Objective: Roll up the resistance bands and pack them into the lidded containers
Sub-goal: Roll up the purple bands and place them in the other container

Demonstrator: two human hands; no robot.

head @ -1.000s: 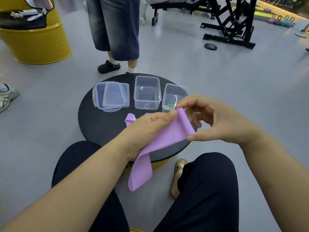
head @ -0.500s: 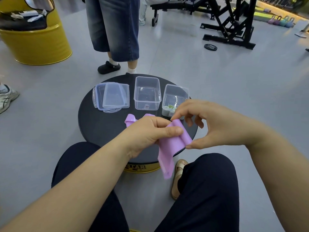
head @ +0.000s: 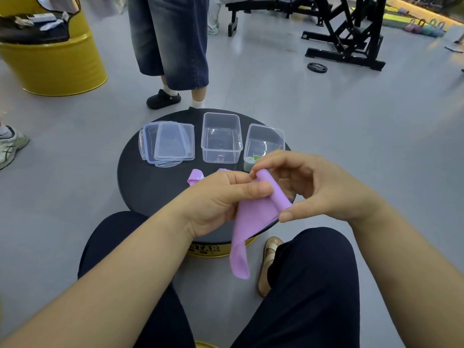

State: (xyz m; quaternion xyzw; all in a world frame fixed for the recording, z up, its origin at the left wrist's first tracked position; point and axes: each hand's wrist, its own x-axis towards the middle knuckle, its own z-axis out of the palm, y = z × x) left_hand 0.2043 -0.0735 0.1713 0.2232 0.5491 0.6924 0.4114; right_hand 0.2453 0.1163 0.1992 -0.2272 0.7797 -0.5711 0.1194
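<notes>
Both hands hold a purple resistance band (head: 253,219) above the near edge of a round black table (head: 145,182). My left hand (head: 221,197) grips the flat part, thumb on top. My right hand (head: 308,184) pinches the rolled top end between fingertips and thumb. The band's loose tail hangs down past the table edge. Another bit of purple band (head: 195,176) lies on the table behind my left hand. Two clear open containers stand at the back: the middle one (head: 221,139) and the right one (head: 265,144), which has something green at its bottom. Clear lids (head: 170,143) lie stacked at the left.
A person in denim shorts (head: 173,41) stands just beyond the table. A yellow drum (head: 52,64) sits at far left, and a shoe (head: 10,144) at the left edge. Black gym equipment (head: 346,33) and a weight plate (head: 317,67) occupy the far right. My knees flank the table.
The band's top end has been rolled into a tighter tube under my right fingertips. The hanging tail has shortened and swung from the left side to below my hands.
</notes>
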